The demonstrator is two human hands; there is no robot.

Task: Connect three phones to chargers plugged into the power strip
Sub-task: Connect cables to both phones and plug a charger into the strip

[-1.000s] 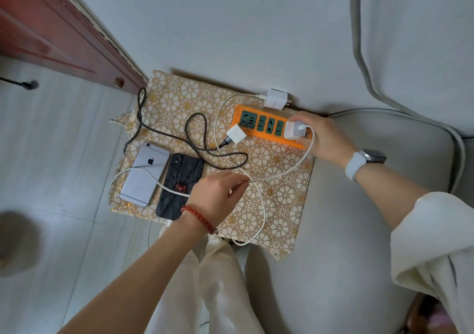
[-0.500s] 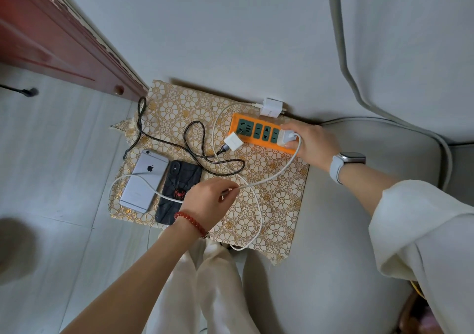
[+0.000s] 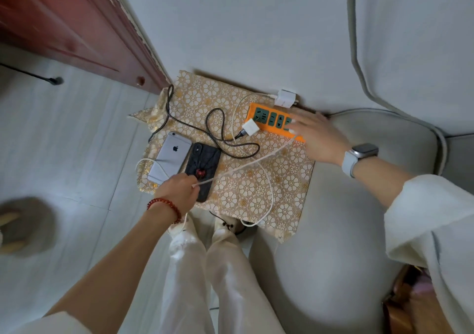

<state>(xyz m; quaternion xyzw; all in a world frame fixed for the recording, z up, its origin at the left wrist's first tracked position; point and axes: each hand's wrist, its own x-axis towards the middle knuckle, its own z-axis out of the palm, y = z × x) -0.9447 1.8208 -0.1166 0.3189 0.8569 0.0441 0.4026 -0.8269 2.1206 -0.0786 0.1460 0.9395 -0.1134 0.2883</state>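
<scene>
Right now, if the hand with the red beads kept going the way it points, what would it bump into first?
Probably the black phone. The left hand, pinching the white cable, already sits at that phone's near end, pointing up across it. How high it is above the phone is unclear.

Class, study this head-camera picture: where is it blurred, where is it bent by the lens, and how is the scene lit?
Head view: the right hand over the orange power strip is smeared by motion; the brown object at the left edge is also blurred; the red door frame and sofa piping bow with wide-angle distortion; the light is soft and even, with faint shadows and no glare; both phones stay fairly sharp.
</scene>
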